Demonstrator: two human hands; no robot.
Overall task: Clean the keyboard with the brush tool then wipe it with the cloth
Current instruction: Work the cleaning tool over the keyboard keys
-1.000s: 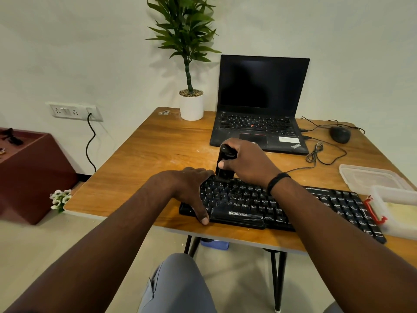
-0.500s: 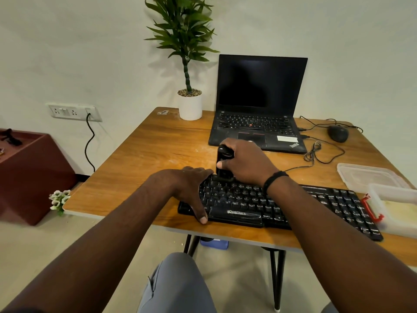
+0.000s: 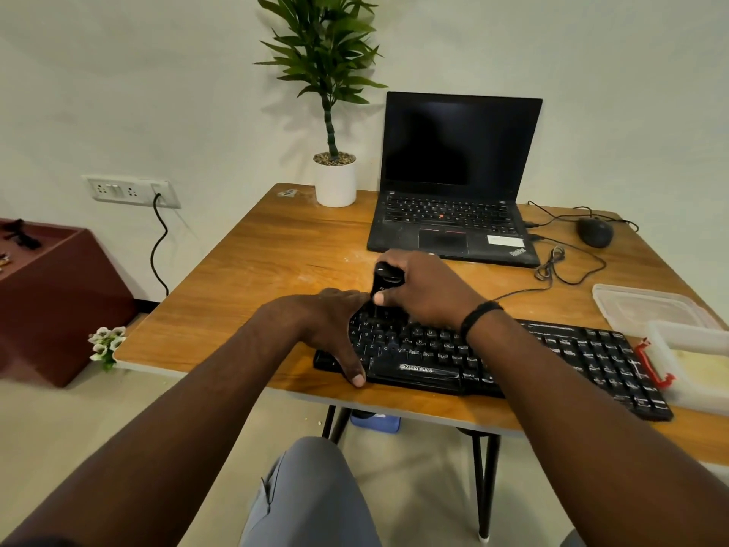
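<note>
1. Wooden tabletop (image 3: 252,266) stands against a pale wall; a black keyboard (image 3: 552,353) lies along its near edge.
2. Right hand (image 3: 426,290) curls round a black brush tool (image 3: 384,280), held upright, its lower end on the keyboard's upper-left keys.
3. Left hand (image 3: 331,325) rests over the keyboard's left end, fingers hooked over the far edge and thumb stretched down past the near edge.
4. At 3 o'clock from the keyboard, just beside its right end, sits a translucent plastic box (image 3: 694,365) with a red clip (image 3: 647,365); something pale yellow lies inside, though I cannot tell what.
5. At 1 o'clock from that box lies a flat clear lid (image 3: 647,305).
6. At 12 o'clock from the hands an open black laptop (image 3: 457,179) has a dark screen; a white pot (image 3: 335,183) at 11 o'clock holds pebbles and a green plant (image 3: 323,53).
7. Black mouse (image 3: 595,231) sits at 3 o'clock from the laptop.
</note>
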